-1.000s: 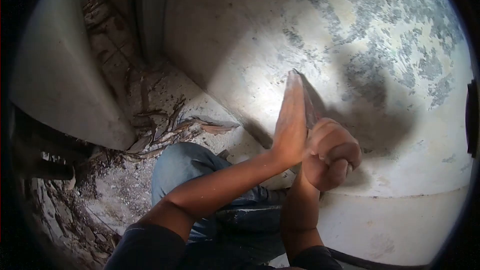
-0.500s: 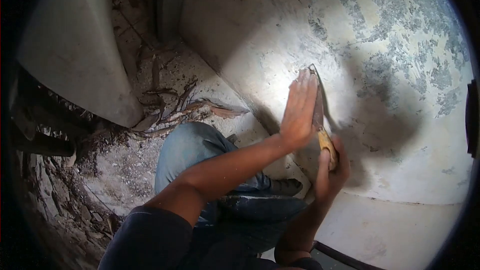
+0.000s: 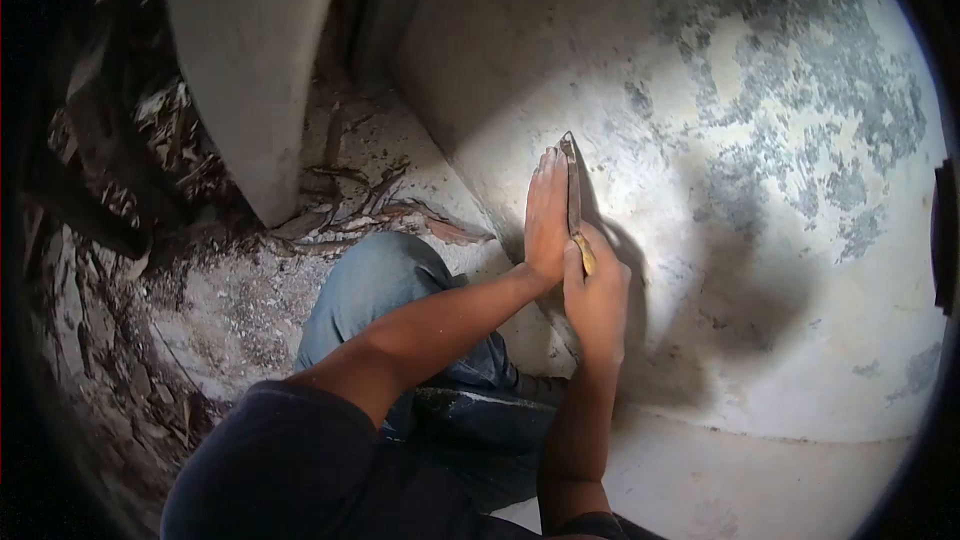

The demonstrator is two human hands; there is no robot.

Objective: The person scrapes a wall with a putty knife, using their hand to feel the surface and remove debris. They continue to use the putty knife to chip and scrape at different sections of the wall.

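Close in, a dark sleeve (image 3: 275,450) and a bent denim knee (image 3: 375,280) lie below and to the left of the left hand, the knee tucked under that forearm, which leaves both arms free to reach across in front of the body. The right hand (image 3: 600,290) is curled round the yellowish handle (image 3: 586,253) of a long, narrow tool (image 3: 574,195); the thumb lies along the handle, a hold that likely gives control over the blade's direction. Just beside it, up and to the left, the left hand (image 3: 545,215) is opened out flat, fingers straight and together, gripping nothing. Its palm faces the blade, touching it or nearly so, probably to back the thin metal along its length; how hard it presses, I cannot tell. The tool sits between the two hands, its tip poking just past the left fingertips, presumably so the end stays clear of the skin. Whether that tip meets the wall behind is hard to judge.

Beyond the right hand, the pale wall (image 3: 670,200) carries a broad shadow, with rough grey patches (image 3: 830,70) farther up and to the right. Left of the left hand, past the knee, brown scraps (image 3: 455,231) litter the floor near the wall's foot, and farther off stands a pale curved panel (image 3: 245,70).
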